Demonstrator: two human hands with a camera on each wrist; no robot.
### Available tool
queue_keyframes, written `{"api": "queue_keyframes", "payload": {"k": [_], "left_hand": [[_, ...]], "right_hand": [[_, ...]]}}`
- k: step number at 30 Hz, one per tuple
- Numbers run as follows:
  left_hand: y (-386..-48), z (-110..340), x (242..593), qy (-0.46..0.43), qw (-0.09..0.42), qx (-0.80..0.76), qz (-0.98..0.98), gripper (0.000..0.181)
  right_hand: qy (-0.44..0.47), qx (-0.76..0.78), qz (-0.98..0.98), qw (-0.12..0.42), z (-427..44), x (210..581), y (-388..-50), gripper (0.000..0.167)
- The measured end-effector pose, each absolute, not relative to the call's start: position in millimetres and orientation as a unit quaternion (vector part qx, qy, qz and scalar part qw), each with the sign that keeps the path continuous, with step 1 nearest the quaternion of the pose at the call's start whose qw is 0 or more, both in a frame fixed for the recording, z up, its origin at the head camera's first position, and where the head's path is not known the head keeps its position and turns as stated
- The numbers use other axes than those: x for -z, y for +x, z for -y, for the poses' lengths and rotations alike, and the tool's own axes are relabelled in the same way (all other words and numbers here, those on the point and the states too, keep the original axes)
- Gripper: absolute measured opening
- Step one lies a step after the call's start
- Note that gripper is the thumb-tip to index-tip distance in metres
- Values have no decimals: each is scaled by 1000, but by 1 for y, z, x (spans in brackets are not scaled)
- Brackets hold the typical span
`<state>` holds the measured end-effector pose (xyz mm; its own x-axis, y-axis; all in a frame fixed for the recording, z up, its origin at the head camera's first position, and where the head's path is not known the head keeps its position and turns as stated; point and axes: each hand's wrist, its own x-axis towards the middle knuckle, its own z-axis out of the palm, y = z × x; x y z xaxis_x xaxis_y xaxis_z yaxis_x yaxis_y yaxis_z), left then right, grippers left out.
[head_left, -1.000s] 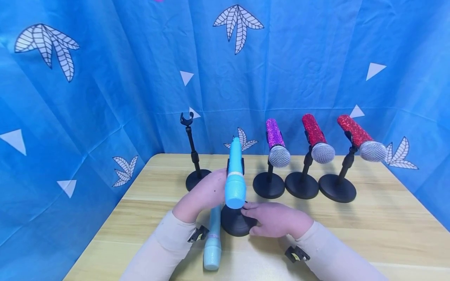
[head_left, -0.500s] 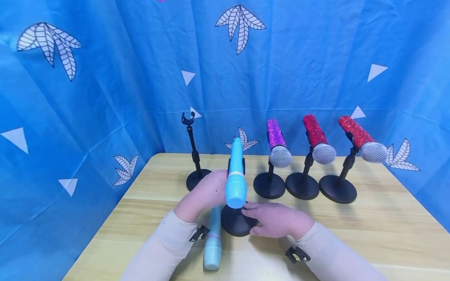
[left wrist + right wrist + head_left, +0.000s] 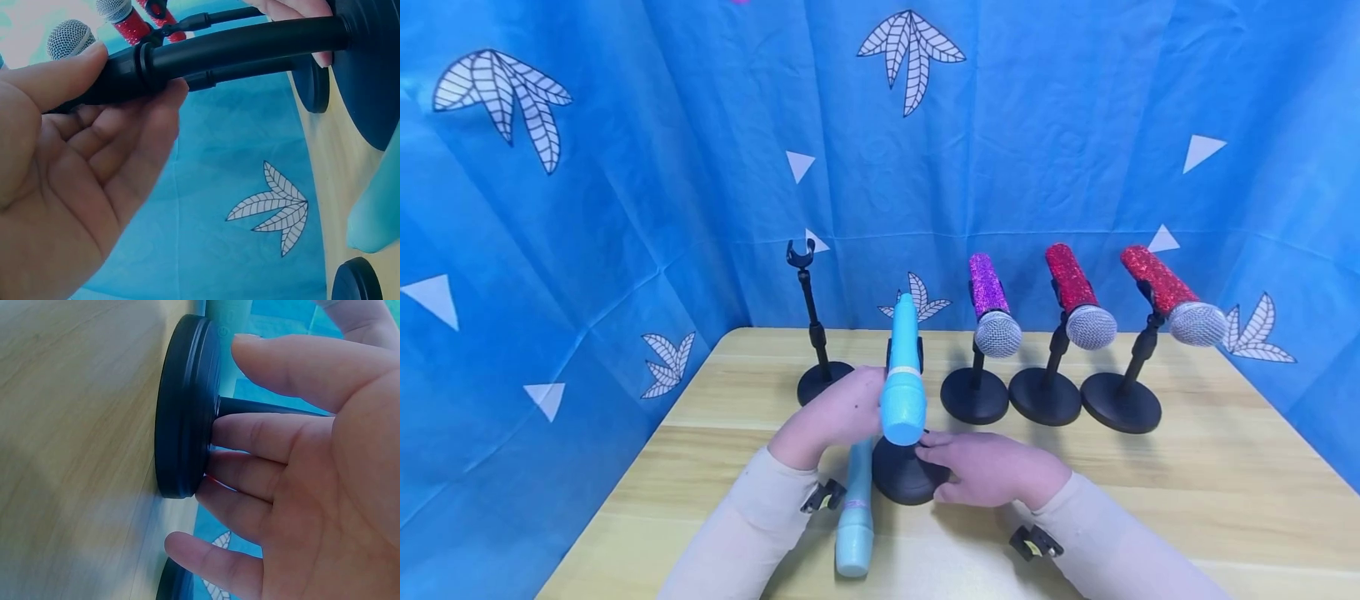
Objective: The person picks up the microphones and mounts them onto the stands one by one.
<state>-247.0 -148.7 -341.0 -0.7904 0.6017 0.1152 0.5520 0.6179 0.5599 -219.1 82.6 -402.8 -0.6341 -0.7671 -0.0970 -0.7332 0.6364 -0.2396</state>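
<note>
A light blue microphone sits tilted in the clip of a black tabletop microphone stand, its head toward me. My left hand grips this stand's upright below the clip. In the left wrist view, the thumb and fingers pinch the collar of the pole. My right hand rests its fingertips on the round base, fingers fairly straight and thumb apart, as the right wrist view shows. A second light blue microphone lies on the table beside the base, partly under my left forearm.
A bare black stand with a U-shaped clip stands at the back left. To the right, a purple glitter microphone and two red ones stand tilted in their stands. A blue patterned curtain surrounds the wooden table.
</note>
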Motion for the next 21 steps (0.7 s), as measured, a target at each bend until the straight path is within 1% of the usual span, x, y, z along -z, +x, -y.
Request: {"api": "queue_keyframes", "payload": {"k": [5,7,11,14,21], "left_hand": [[-246,144,345,286,-3,-258,-923,5],[-246,143,346,276,-10,-255,-926,3],[-246,145,347,285,-4,-272,-919,9],[-247,147,347,310,1,-282,-908,12],[-249,149,343,341,40,-303,-889,3]], "right_hand": [[-420,91,-898,94,-84,404,-219,62],[-422,92,-897,94,-84,404,-219,62],[-427,95,-894,95,-83,403,-220,62],[-428,97,-893,97,-83,403,-220,62],[-420,102,-896,101,-84,404,-221,62]]}}
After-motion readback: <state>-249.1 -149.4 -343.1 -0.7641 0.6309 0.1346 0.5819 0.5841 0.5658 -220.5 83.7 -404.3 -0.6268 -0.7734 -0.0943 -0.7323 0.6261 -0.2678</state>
